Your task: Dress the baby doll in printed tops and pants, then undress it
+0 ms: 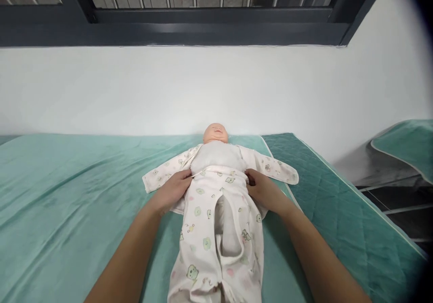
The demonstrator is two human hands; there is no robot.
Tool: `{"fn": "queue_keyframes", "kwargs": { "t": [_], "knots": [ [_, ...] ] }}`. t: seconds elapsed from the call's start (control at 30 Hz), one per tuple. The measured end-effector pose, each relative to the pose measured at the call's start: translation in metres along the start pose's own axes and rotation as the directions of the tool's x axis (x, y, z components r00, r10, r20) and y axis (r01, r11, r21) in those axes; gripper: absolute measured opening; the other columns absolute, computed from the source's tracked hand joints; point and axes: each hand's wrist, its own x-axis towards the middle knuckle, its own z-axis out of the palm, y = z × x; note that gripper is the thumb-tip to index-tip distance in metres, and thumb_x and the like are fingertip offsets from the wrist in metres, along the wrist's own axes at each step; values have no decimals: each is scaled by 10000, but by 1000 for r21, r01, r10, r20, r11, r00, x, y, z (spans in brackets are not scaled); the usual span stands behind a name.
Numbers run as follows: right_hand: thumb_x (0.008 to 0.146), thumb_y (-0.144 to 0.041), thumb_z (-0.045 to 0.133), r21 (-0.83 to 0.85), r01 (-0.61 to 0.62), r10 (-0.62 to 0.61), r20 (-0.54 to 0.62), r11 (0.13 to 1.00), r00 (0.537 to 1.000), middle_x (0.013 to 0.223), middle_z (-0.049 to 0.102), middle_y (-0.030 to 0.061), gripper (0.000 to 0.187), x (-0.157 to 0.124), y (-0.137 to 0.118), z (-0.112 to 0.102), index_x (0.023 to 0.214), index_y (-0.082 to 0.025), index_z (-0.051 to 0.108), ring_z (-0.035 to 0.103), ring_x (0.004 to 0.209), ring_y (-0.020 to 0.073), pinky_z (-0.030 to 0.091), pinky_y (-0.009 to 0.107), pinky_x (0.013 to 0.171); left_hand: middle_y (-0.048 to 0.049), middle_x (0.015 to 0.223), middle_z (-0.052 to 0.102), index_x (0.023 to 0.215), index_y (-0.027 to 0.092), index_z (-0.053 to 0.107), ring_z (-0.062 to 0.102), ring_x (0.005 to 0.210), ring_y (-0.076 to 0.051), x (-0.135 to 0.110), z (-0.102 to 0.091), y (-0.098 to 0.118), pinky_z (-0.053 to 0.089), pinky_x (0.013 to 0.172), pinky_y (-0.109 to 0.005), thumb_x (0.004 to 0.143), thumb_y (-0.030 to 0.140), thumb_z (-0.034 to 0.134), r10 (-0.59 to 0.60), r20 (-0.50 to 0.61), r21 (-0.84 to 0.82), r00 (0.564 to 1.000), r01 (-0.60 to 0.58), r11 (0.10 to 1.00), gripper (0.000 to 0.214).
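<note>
Sheet (67,195), pale green and creased, covers the left side of the bench. Moving right, one printed sleeve (169,165) of a jacket lies stretched outward from the doll's shoulder. Just below it is my left hand (174,189), fingers narrow and bent in at the waistband, apparently holding its edge. Centre: doll (218,155), on its back, head near the wall (142,91), pale chest bare of the jacket, whose hem shows at both hips. Trousers (203,231), printed to match, cover it from belly down, the front split showing the pale body inside; lower ends leave the view. My right hand (265,191) is against the opposite side of the waistband, fingers curled, tips partly hidden; cannot tell whether they grip or only press. Other sleeve (280,170) reaches out past that wrist, its end over a darker quilted mat (331,213). Far right, a green cloth (406,145) with pale edging. Step in hand, my reading: seating the waistband evenly. Next move, as I judge it, calls for equal light tension at both sides, keeping jacket hem unbunched.
</note>
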Motion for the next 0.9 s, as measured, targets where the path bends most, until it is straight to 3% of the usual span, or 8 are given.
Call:
{"fn": "queue_keyframes", "kwargs": {
  "t": [0.13,0.27,0.37,0.57,0.73,0.9],
  "knots": [
    [679,-155,525,304,-46,24,77,951,997,774,600,-18,162,-3,-7,-2,820,-223,568,537,760,171,385,265,661,-48,841,714,1074,169,680,642,838,-217,1,5,-3,502,720,-305,745,336,586,-11,-2,-204,1000,10,979,381],
    [616,-107,527,588,-107,42,124,802,991,753,575,-29,209,-1,-5,1,797,-204,565,499,682,125,362,227,601,-36,776,707,1051,179,687,646,773,-201,2,8,-4,505,693,-302,721,312,615,-13,-10,-331,1000,10,944,362],
    [582,-105,558,705,-137,60,133,696,989,744,597,-18,214,4,-2,6,775,-195,570,517,663,128,387,235,599,-32,735,685,1014,160,691,630,701,-185,3,9,-4,488,621,-281,697,321,636,-34,-32,-328,999,22,944,360],
    [565,-126,605,741,-167,59,170,650,984,809,665,12,247,8,1,6,800,-202,599,604,749,181,451,283,674,-38,729,680,968,144,698,626,691,-187,6,8,-6,475,598,-277,662,283,644,-69,-33,-326,997,54,944,340],
    [584,-133,642,738,-179,44,198,650,979,807,672,7,252,6,5,2,822,-215,627,610,753,187,458,294,690,-73,869,736,1073,161,696,662,788,-218,7,4,-10,500,703,-312,662,219,663,-7,55,-406,998,29,913,416],
    [651,-195,683,721,-133,32,152,680,988,769,669,-7,184,4,7,1,830,-219,646,597,713,169,439,288,682,-86,994,739,1145,192,686,666,904,-234,8,-1,-13,494,798,-332,709,259,688,35,85,-471,996,9,882,440]
  ]
}}
